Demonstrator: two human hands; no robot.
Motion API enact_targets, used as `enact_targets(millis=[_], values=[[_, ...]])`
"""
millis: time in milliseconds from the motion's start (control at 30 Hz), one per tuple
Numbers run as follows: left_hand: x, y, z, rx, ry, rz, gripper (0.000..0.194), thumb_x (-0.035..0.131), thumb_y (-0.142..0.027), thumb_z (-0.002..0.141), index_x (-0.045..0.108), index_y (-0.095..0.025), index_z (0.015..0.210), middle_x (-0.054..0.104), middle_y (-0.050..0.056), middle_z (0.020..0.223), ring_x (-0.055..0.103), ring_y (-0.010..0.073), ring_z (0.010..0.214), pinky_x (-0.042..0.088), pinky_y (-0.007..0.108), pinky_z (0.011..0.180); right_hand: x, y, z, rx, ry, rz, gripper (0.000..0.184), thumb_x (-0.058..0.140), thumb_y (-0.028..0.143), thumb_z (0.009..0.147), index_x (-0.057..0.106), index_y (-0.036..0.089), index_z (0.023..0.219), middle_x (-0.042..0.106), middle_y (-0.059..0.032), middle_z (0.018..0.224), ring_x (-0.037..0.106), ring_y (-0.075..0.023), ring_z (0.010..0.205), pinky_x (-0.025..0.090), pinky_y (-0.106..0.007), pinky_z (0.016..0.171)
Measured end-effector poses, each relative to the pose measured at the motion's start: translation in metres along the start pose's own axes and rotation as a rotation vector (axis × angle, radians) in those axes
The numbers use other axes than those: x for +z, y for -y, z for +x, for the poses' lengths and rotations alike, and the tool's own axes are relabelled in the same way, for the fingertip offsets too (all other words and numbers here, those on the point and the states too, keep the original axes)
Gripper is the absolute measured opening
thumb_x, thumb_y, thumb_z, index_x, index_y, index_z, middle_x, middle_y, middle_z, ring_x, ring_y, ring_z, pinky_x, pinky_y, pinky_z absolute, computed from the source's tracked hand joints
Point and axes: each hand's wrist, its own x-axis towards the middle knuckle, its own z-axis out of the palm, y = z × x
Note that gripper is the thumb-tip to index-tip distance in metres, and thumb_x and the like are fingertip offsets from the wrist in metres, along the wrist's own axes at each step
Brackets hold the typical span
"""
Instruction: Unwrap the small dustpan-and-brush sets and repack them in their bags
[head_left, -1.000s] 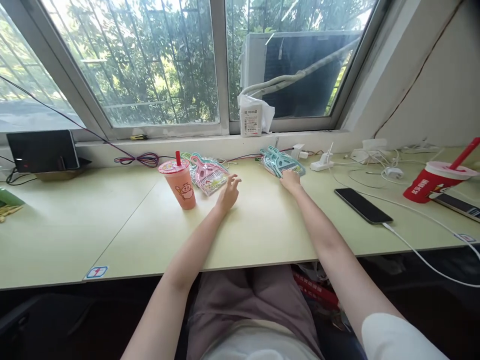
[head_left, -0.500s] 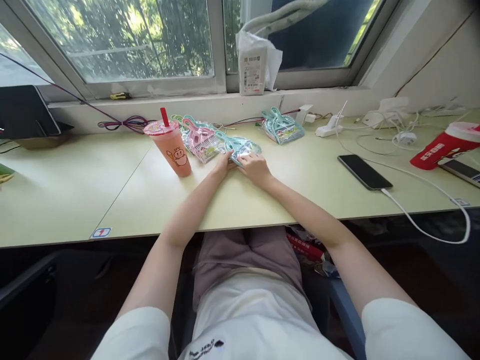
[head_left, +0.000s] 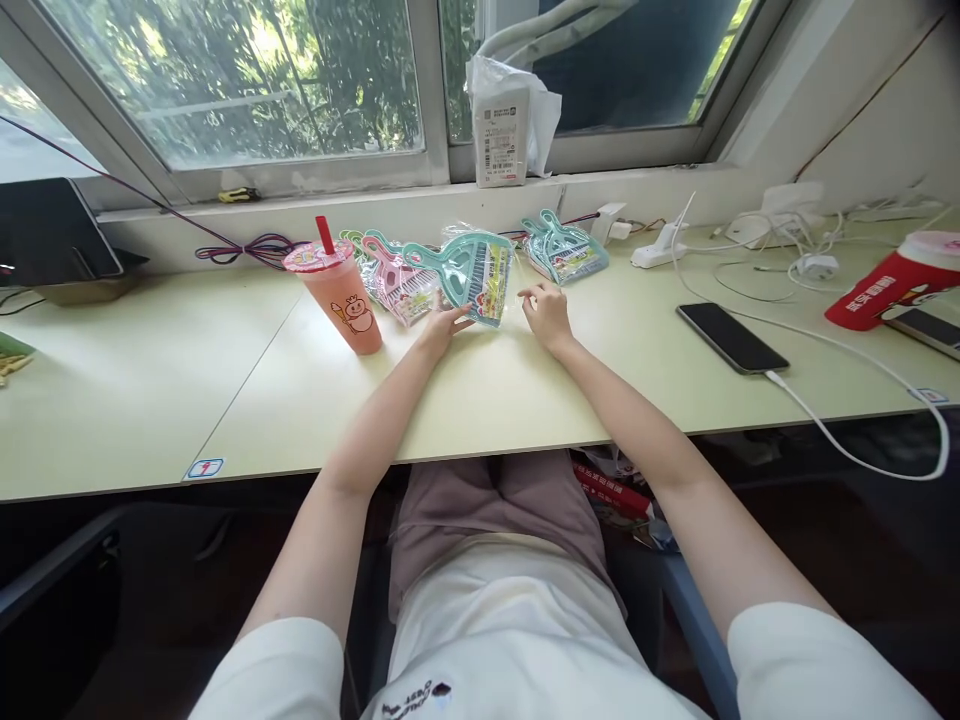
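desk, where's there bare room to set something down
Bare desk: left, between the snack packet and orange drink cup; centre, from left hand and right hand to its near edge; right, between the right hand and smartphone. Crowded: the back, with coiled cable, packaged dustpan sets and power strip.

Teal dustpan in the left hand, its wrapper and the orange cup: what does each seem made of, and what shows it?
Teal dustpan: probably smooth moulded plastic, evenly coloured.
Wrapper: likely thin clear plastic film, glossy; creases and glints show.
Orange cup: probably smooth plastic, from its slight sheen; coated paper is possible.
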Motion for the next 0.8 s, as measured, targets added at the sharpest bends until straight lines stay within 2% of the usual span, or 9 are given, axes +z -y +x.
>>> enact_targets(millis=[100, 233, 333, 433, 667, 800], values=[[0.001, -0.001, -0.003, 0.021, 0.076, 0.059, 0.089, 0.075, -0.013, 0.072, 0.040, -0.037, 0.151, 0.070, 0.003, 0.127, 0.069, 0.0204, 0.117, 0.056, 0.041, 0.104, 0.006, 0.000, 0.004, 0.016, -0.040, 0.301, 0.032, 0.047, 0.020, 0.095, 0.072, 0.014, 0.114, 0.072, -0.0142, 0.112, 0.067, -0.0250, 0.098, 0.051, -0.041, 0.099], [0.001, -0.005, -0.007, 0.007, 0.141, 0.077, 0.090, 0.075, -0.012, 0.071, 0.040, -0.037, 0.151, 0.069, 0.002, 0.127, 0.070, 0.0206, 0.114, 0.056, 0.042, 0.104, 0.019, -0.008, 0.008, 0.228, -0.015, 0.661, 0.032, 0.061, 0.039, 0.093, 0.061, 0.020, 0.119, 0.071, -0.0042, 0.090, 0.069, -0.0206, 0.084, 0.057, -0.040, 0.093], [0.001, -0.007, -0.008, -0.010, 0.158, 0.067, 0.092, 0.074, -0.012, 0.071, 0.039, -0.037, 0.152, 0.070, 0.003, 0.125, 0.072, 0.0203, 0.106, 0.057, 0.043, 0.101, 0.023, -0.017, 0.014, 0.333, -0.012, 0.821, 0.037, 0.066, 0.053, 0.091, 0.056, 0.024, 0.111, 0.067, -0.0002, 0.085, 0.069, -0.0177, 0.084, 0.058, -0.040, 0.094], [0.000, -0.006, -0.007, -0.027, 0.180, 0.049, 0.091, 0.075, -0.014, 0.072, 0.039, -0.036, 0.152, 0.071, 0.002, 0.124, 0.073, 0.0193, 0.101, 0.057, 0.041, 0.098, 0.021, -0.022, 0.018, 0.309, 0.028, 0.964, 0.043, 0.068, 0.062, 0.087, 0.052, 0.025, 0.102, 0.067, -0.0011, 0.091, 0.070, -0.0171, 0.090, 0.058, -0.038, 0.095], [-0.002, -0.001, -0.003, -0.036, 0.200, 0.043, 0.071, 0.077, -0.030, 0.080, 0.049, -0.033, 0.146, 0.071, 0.003, 0.125, 0.072, 0.0180, 0.101, 0.055, 0.036, 0.099, 0.015, -0.013, 0.014, 0.342, 0.053, 1.025, 0.042, 0.066, 0.060, 0.089, 0.048, 0.027, 0.108, 0.068, 0.0004, 0.091, 0.069, -0.0165, 0.084, 0.061, -0.039, 0.089], [-0.004, 0.001, -0.002, -0.021, 0.213, 0.034, 0.071, 0.081, -0.031, 0.078, 0.052, -0.034, 0.143, 0.071, 0.003, 0.128, 0.071, 0.0184, 0.108, 0.054, 0.035, 0.099, 0.011, -0.010, 0.012, 0.378, 0.075, 1.121, 0.040, 0.071, 0.051, 0.086, 0.048, 0.027, 0.109, 0.070, 0.0006, 0.094, 0.071, -0.0158, 0.082, 0.061, -0.039, 0.092]])
